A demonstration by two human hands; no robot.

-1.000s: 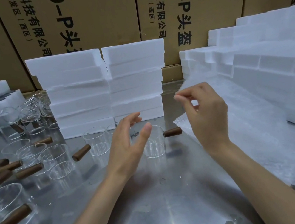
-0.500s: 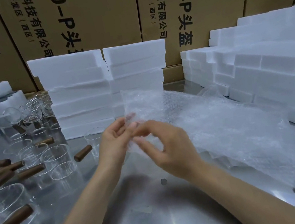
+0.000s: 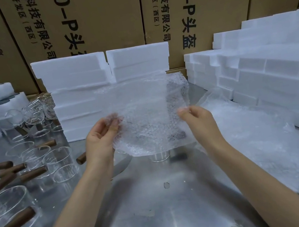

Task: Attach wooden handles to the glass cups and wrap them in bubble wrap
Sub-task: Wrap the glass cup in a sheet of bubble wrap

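Steel worktop [image 3: 144, 224] nearest, both forearms reaching out over it. To the near left, glass cups [image 3: 7, 208] with wooden handles [image 3: 16, 223] already fitted, standing in a loose crowd and likely parked aside to await their turn.

Further out, left hand [image 3: 99, 142] and right hand [image 3: 198, 120] raised at about the same height, each pinching a side edge of one bubble wrap sheet [image 3: 144, 114]. Left fingers [image 3: 113, 122] curled with the thumb pressed onto the film, right fingers [image 3: 184, 110] curled likewise round the opposite edge. Held up off the worktop and stretched flat between the two grips, probably to open the sheet out and square it before wrapping.

Just behind and below the sheet's lower edge, one upright cup [image 3: 159, 156] on the worktop, only its base showing plainly. Dark shape seen through the bubbles, probably its handle [image 3: 177, 135], pointing right. Placed centrally, in line with the sheet — seemingly the next to be wrapped.

To the right, bubble wrap pile [image 3: 248, 136] spread on the worktop, near the right hand for easy picking. Beyond, white foam blocks [image 3: 102, 77] stacked in columns, then printed cartons [image 3: 87, 14] as a back wall.
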